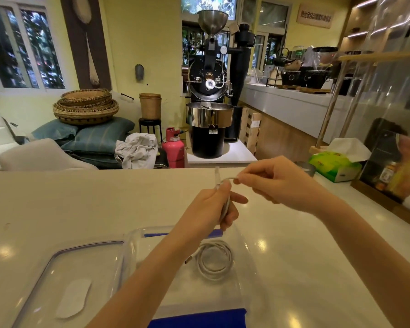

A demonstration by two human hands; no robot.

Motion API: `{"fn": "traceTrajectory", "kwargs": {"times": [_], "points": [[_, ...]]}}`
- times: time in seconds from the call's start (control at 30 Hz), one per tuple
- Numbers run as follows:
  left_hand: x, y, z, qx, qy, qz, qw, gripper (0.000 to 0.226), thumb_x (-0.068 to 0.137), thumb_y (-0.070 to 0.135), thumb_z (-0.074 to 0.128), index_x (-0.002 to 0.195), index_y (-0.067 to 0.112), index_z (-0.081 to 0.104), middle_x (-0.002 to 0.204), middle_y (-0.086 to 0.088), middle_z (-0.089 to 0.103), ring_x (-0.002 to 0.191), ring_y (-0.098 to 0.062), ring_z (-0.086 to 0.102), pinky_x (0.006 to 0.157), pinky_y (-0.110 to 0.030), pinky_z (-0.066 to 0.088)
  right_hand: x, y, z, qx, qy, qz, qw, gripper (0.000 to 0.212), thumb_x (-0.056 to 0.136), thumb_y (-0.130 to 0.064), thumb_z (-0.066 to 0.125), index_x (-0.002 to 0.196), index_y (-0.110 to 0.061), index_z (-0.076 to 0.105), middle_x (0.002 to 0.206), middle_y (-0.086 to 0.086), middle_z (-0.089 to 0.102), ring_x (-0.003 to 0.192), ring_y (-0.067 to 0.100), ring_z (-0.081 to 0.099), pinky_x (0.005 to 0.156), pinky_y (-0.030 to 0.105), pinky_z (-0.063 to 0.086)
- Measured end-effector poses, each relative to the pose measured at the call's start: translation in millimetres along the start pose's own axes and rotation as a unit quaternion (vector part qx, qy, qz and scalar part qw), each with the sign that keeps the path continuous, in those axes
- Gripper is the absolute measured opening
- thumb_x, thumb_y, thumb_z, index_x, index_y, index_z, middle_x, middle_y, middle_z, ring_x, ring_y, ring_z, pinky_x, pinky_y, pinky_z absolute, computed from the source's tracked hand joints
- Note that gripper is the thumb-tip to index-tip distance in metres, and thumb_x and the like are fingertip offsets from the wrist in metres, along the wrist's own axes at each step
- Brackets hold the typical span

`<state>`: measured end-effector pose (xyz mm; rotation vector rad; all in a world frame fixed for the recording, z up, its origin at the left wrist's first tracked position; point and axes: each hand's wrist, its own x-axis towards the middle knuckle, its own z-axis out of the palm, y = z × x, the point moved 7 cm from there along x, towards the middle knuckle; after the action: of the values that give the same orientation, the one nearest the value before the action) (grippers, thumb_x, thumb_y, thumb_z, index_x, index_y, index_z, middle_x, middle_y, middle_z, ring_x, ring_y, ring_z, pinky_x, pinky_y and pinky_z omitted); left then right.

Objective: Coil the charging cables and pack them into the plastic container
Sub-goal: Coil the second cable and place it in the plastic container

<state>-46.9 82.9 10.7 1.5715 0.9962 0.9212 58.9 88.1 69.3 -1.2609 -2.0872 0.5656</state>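
Note:
A clear plastic container (243, 242) with blue clips sits on the white counter near me. Inside it lies a coiled white charging cable (214, 260). Above the container's far edge, my left hand (211, 207) is shut on a bundle of a second white cable (225, 204), its loops pressed flat in my fist. My right hand (277, 183) pinches that same cable's free end between thumb and forefinger, just right of my left hand. A short stretch of cable arcs between the two hands.
The container's clear lid (64, 280) lies flat to the left of the container. A green tissue box (334, 165) and a framed picture (393, 162) stand at the counter's right. Beyond the counter are a coffee roaster (210, 95) and a pink gas cylinder (173, 147).

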Motion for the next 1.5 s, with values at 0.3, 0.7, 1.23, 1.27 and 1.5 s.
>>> {"fn": "traceTrajectory", "kwargs": {"times": [0.3,0.7,1.23,1.27,1.5], "points": [[3,-5,-21,-0.062,0.127,-0.002,0.990,0.050,0.097,0.039,0.022,0.097,0.016,0.066,0.074,0.002,0.065,0.063,-0.002,0.060,0.048,-0.005,0.042,-34,-30,52,-0.159,0.105,-0.149,0.970,0.035,0.092,-0.022,0.041,0.123,-0.012,0.054,0.075,0.002,0.071,0.057,0.001,0.057,0.057,0.015,0.051],[6,-2,-18,-0.229,-0.015,-0.017,0.973,0.042,0.097,0.028,0.026,0.061,0.016,0.043,0.047,0.000,0.065,0.048,-0.009,0.062,0.054,-0.023,0.043,-35,-18,2,0.035,0.218,-0.148,0.964,0.029,0.086,-0.034,0.054,0.068,-0.016,0.067,0.056,-0.008,0.065,0.053,0.010,0.060,0.050,0.017,0.047],[-13,-9,6,-0.285,-0.254,-0.107,0.918,0.040,0.086,0.039,0.037,0.053,0.020,0.051,0.052,0.000,0.065,0.053,-0.013,0.058,0.061,-0.022,0.047,-11,4,44,0.296,-0.134,-0.001,0.946,0.035,0.079,-0.024,0.053,0.112,-0.035,0.054,0.093,-0.006,0.075,0.093,0.017,0.069,0.071,0.022,0.055],[-13,-8,6,-0.285,-0.249,-0.104,0.920,0.041,0.086,0.039,0.037,0.053,0.020,0.051,0.050,0.000,0.064,0.052,-0.013,0.057,0.060,-0.022,0.047,-11,4,43,0.301,-0.127,0.000,0.945,0.034,0.080,-0.022,0.054,0.111,-0.035,0.055,0.092,-0.005,0.075,0.092,0.017,0.069,0.071,0.022,0.055],[-9,-5,2,-0.303,-0.209,-0.092,0.925,0.046,0.090,0.034,0.035,0.053,0.015,0.055,0.046,-0.002,0.060,0.050,-0.013,0.059,0.063,-0.024,0.052,-7,11,43,0.319,-0.077,0.020,0.944,0.027,0.084,-0.011,0.056,0.108,-0.016,0.065,0.095,0.000,0.074,0.091,0.018,0.069,0.070,0.023,0.055]]}}
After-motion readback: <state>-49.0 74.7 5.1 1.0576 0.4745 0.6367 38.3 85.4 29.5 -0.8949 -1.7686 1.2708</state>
